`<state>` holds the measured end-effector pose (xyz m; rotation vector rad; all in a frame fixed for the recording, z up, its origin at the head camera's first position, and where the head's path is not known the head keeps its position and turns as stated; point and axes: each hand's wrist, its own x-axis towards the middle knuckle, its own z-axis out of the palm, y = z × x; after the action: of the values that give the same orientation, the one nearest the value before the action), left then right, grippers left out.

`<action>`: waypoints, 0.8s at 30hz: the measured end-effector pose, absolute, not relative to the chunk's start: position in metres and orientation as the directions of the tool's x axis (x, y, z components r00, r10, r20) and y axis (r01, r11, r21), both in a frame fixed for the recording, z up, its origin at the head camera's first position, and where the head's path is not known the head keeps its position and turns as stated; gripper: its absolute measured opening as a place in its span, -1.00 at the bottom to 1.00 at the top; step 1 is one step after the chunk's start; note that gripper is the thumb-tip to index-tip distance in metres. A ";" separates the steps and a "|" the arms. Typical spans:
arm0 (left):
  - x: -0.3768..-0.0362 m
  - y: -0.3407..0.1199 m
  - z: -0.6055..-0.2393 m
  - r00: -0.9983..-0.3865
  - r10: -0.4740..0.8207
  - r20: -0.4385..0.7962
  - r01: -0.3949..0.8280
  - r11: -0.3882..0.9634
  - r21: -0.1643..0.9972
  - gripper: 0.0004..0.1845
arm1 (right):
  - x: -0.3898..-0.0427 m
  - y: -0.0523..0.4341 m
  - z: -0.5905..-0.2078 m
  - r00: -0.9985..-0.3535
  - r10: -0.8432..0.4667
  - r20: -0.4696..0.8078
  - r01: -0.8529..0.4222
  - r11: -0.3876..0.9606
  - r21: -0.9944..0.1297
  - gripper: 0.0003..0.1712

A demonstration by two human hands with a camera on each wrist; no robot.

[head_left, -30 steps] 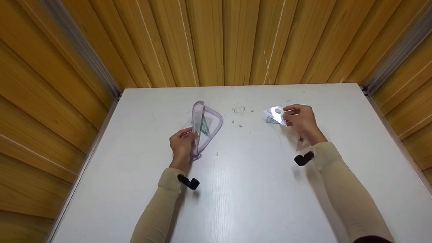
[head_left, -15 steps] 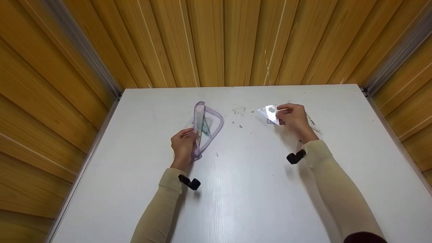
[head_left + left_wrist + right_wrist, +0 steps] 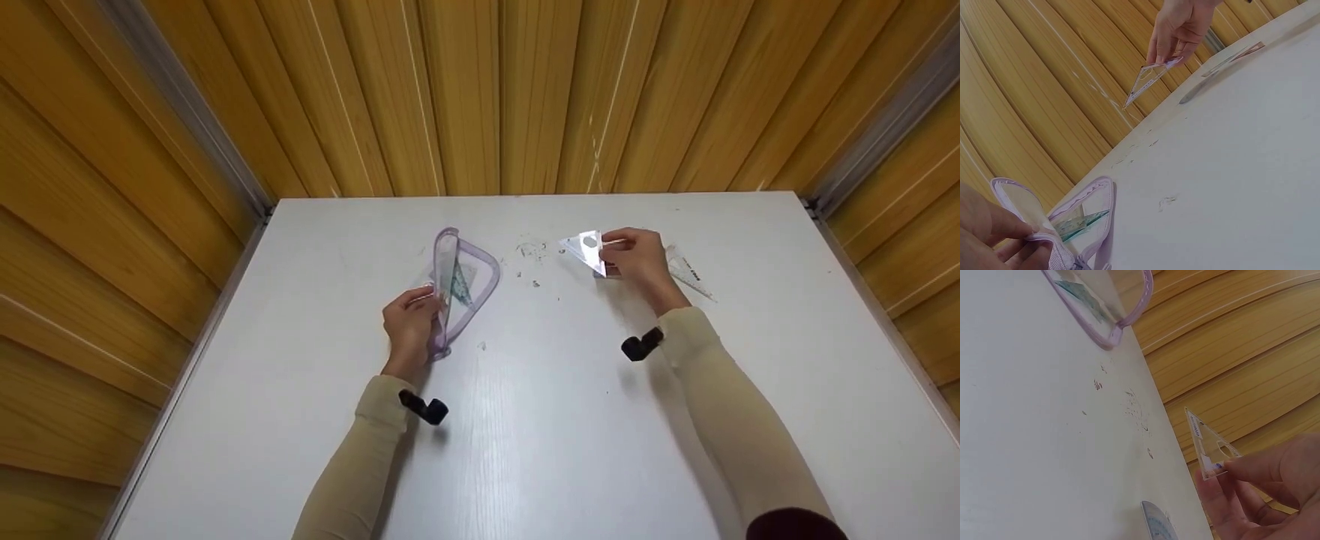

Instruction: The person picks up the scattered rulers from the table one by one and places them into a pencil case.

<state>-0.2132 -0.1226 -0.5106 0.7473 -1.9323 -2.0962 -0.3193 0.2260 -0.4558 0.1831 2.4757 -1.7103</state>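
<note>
A zip pouch (image 3: 491, 281) with clear sides and lilac edging lies at the left of the table. My left hand (image 3: 409, 322) pinches its near rim, and the mouth gapes apart in the left wrist view. Inside the pouch is a green-tinted clear piece (image 3: 1085, 224), perhaps a set square. Raised above the tabletop, a small transparent set square (image 3: 582, 251) with a round hole is pinched between thumb and fingers of my right hand (image 3: 637, 259). Its tip points left, apart from the pouch. Below that hand, a curved clear protractor (image 3: 1157, 522) is partly in view.
Another clear set square (image 3: 688, 274) lies on the white table (image 3: 555, 420), right of my right hand. Dark marks and specks (image 3: 532, 249) dot the surface between the hands. Wood-patterned panels (image 3: 472, 97) rise behind the table's far edge.
My right hand has moved left with the transparent set square, uncovering the other set square on the table. The left hand and pouch have stayed almost in place.
</note>
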 end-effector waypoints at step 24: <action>-0.214 -0.120 -0.511 -0.843 -0.481 -0.239 -0.204 -0.124 0.971 -0.80 | -0.326 0.189 -0.462 -0.979 0.035 -0.203 0.204 0.305 -0.930 -0.63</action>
<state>-0.2139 -0.1199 -0.5110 0.7748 -1.9367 -2.0779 -0.3261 0.1894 -0.4620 0.2223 2.4173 -1.7576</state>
